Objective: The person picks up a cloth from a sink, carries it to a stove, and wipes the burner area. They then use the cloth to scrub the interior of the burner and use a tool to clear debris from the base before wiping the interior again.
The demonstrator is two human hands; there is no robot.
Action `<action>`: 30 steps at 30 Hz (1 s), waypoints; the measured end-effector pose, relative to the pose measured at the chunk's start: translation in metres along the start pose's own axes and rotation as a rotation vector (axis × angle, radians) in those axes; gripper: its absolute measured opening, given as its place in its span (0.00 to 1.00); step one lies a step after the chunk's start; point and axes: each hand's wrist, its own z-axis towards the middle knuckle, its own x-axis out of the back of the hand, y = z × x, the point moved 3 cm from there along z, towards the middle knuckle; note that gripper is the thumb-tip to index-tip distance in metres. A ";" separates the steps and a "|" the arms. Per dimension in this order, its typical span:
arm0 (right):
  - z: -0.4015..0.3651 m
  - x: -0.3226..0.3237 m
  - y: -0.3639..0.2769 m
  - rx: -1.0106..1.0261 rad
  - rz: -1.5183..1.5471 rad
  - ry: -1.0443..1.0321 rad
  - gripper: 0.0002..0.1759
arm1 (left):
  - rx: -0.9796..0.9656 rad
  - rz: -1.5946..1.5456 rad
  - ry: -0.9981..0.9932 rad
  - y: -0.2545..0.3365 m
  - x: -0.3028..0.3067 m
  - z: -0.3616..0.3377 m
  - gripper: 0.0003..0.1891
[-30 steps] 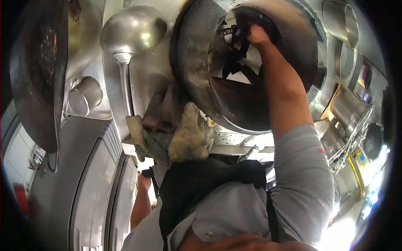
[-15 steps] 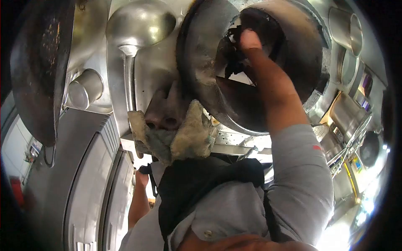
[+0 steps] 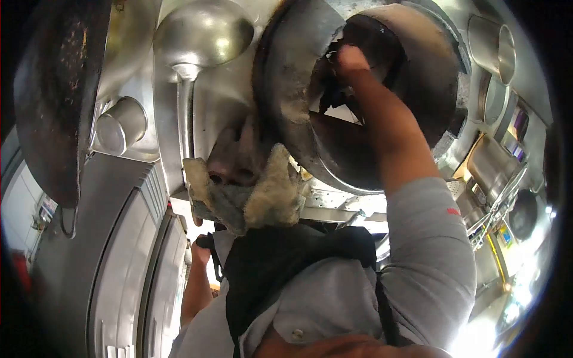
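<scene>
Two hands well apart, grips unclear: right hand [image 3: 352, 59] inside sooty wok [image 3: 286, 83] beside steel counter [image 3: 224, 104], left hand [image 3: 200, 255] low

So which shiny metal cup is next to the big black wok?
The small steel cup on the left, between the black wok and the silver ladle. The other steel pots sit far right.

A large wok [image 3: 285, 83] and a ladle [image 3: 202, 33] are carried by the steel range top [image 3: 224, 101]; a frayed cloth [image 3: 248, 194] is laid at its near edge.
</scene>
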 end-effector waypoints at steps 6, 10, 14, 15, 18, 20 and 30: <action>-0.006 0.010 0.001 0.252 0.266 0.027 0.18 | -0.136 0.458 -0.016 0.003 0.001 0.007 0.03; -0.009 0.006 -0.023 0.185 -0.131 -0.052 0.16 | -0.058 0.273 0.000 0.046 -0.005 -0.005 0.04; -0.011 0.017 -0.013 0.059 -0.061 -0.040 0.15 | -0.136 0.494 0.018 0.027 -0.002 -0.006 0.06; -0.016 0.037 -0.005 0.101 -0.073 -0.085 0.15 | -0.010 0.190 0.019 0.006 0.001 -0.001 0.06; 0.003 0.015 0.049 0.079 0.016 -0.082 0.16 | -0.221 0.496 -0.012 0.018 -0.005 -0.005 0.06; 0.013 0.011 0.059 0.021 0.122 -0.014 0.17 | -0.361 0.507 -0.087 0.024 -0.011 -0.004 0.06; -0.010 0.001 0.001 0.313 0.031 -0.148 0.16 | -0.120 0.242 -0.114 0.027 -0.006 -0.002 0.06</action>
